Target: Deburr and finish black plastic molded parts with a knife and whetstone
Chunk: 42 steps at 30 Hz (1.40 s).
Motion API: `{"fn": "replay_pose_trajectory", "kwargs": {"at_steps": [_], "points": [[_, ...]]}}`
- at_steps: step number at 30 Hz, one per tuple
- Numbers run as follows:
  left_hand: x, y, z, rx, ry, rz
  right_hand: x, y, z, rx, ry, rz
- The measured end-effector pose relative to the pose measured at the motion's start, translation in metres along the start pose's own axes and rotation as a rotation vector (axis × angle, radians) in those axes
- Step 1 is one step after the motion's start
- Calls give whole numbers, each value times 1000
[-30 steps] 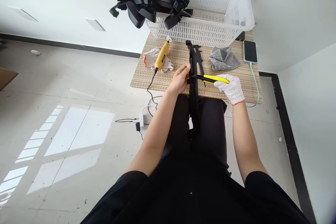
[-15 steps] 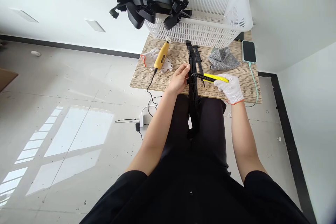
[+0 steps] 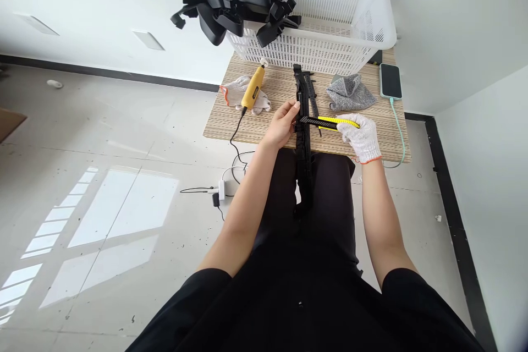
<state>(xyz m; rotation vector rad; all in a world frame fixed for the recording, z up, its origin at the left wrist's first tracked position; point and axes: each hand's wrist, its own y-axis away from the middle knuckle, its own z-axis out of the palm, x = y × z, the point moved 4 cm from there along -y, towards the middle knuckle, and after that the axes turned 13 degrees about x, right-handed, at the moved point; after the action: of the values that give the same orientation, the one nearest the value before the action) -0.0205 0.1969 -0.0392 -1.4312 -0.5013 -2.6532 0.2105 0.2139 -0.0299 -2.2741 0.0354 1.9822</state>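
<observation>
A long black plastic part [image 3: 304,148] runs from the table over its front edge and down between my legs. My bare left hand [image 3: 284,122] grips its left side near the middle. In a white knit glove, my right hand [image 3: 362,135] is closed around a yellow and black utility knife [image 3: 328,123]. The knife lies nearly level, its dark tip against or just over the part beside my left fingertips; whether it touches I cannot tell. Behind the part lies a dark caliper [image 3: 312,96], partly hidden by the part and the knife.
A white plastic basket [image 3: 375,36] stands at the back, with several black plastic parts [image 3: 243,5] heaped over its left side. A yellow corded rotary tool [image 3: 253,88] rests on a white glove [image 3: 237,91]. Right lie a grey cloth [image 3: 350,92] and a phone [image 3: 390,81] on a cable.
My right hand has shifted slightly, and the knife has turned a little flatter, its tip slightly left across the part. My left hand keeps its hold on the part.
</observation>
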Motion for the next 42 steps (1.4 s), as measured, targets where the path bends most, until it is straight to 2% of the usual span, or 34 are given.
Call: {"fn": "replay_pose_trajectory", "kwargs": {"at_steps": [5,9,11,14,17,21,24,27,30,32,36,39,42], "points": [[0,0,0,1,-9,-1,1,0,0,9,80,-25],[0,-1,0,-23,-3,21,-7,5,6,-85,220,-130],[0,-1,0,-31,0,32,-8,6,6,-62,230,-149],[0,0,-1,-12,-8,17,-6,4,2,0,177,-67],[2,1,-1,11,-7,6,-3,4,4,-55,184,-42],[3,3,2,-14,7,10,-5,5,3,-11,135,-19],[3,3,1,38,4,-19,-6,7,6,-79,132,38],[2,3,-1,80,0,-43,-7,6,5,-32,135,49],[2,3,0,47,0,-15,-6,6,5,-44,112,79],[2,2,0,36,-19,14,-6,7,7,-78,128,74],[2,1,-2,43,-66,22,-7,8,5,-22,130,30],[2,1,-2,43,-60,27,-7,9,7,-84,154,31],[2,2,-1,35,-51,29,-9,8,6,-33,169,8]]}}
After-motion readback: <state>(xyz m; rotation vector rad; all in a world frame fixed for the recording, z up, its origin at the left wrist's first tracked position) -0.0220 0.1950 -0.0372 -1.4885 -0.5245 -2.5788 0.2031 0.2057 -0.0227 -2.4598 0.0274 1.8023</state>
